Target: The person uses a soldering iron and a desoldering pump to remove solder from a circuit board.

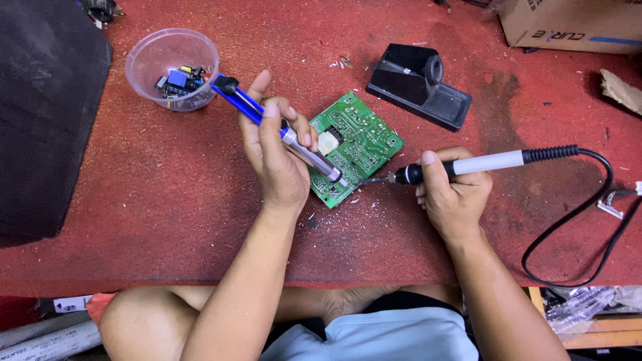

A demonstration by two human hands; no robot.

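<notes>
A green circuit board (364,140) lies tilted on the red table mat (167,200). My left hand (277,157) grips a blue and silver desoldering pump (241,101), its nozzle resting on the board's near corner. My right hand (451,194) holds a soldering iron (488,162) with a white and black handle. The iron's tip meets the board's near edge beside the pump's nozzle. A black cable (588,220) runs from the iron off to the right.
A clear plastic bowl (150,57) with several small electronic parts stands at the back left. A black soldering iron stand (418,87) sits behind the board. A dark panel (47,113) covers the left side. A cardboard box (568,23) is at the back right.
</notes>
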